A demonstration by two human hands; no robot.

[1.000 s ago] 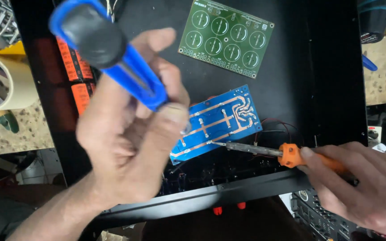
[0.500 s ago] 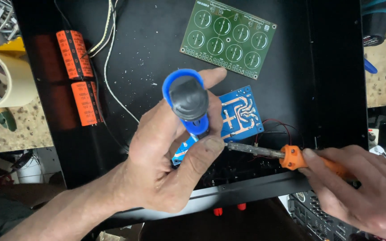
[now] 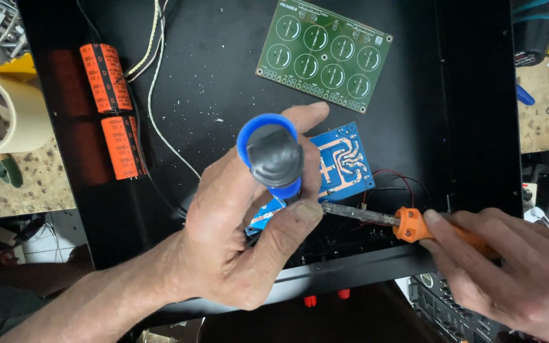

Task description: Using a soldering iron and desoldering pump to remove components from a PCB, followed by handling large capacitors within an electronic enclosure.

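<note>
My left hand (image 3: 236,235) grips a blue desoldering pump (image 3: 273,155) with a grey plunger top, held upright over a small blue circuit board (image 3: 344,159). The hand covers the board's lower left part. My right hand (image 3: 516,273) holds a soldering iron with an orange handle (image 3: 414,225); its dark metal tip (image 3: 344,211) reaches left to the board's lower edge, right beside the pump's nozzle and my left thumb. Thin red wires run from the board toward the right.
All lies in a black metal chassis (image 3: 465,114). A green circuit board (image 3: 324,54) with round outlines sits at the back. Two orange cylindrical capacitors (image 3: 112,108) and white wires lie left. A tape roll (image 3: 1,114) rests on the workbench at far left.
My left hand has brought the pump down from the upper left, turned it upright and set it over the blue board. The soldering iron has stayed at the board's edge.
</note>
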